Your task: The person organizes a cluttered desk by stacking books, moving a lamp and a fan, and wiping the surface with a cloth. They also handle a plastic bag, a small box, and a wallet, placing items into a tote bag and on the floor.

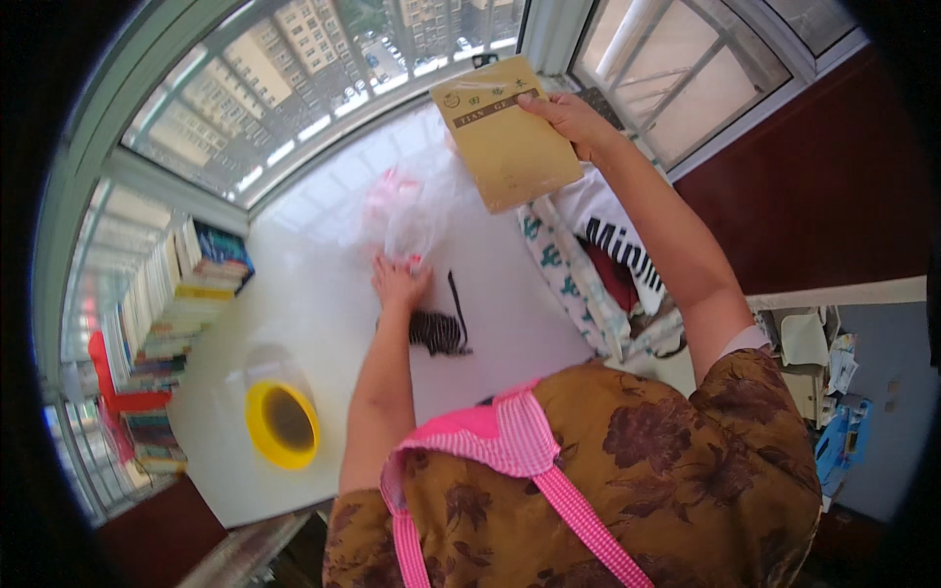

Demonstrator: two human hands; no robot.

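Note:
My right hand grips the upper right edge of a tan paper exercise book that bears printed writing, raised above the far right of the white surface. With spread fingers, my left hand touches the near end of a crumpled clear plastic bag with pink-red patches. Just below that hand lies a black-and-white striped object with a thin dark cord; my left forearm partly covers it. Whether my left fingers pinch the bag's film cannot be made out.
A cactus-print fabric bin with a white lettered cloth stands at right. Rows of books line the left window, beside a red object. A yellow round container sits at near left. Barred windows enclose the far side.

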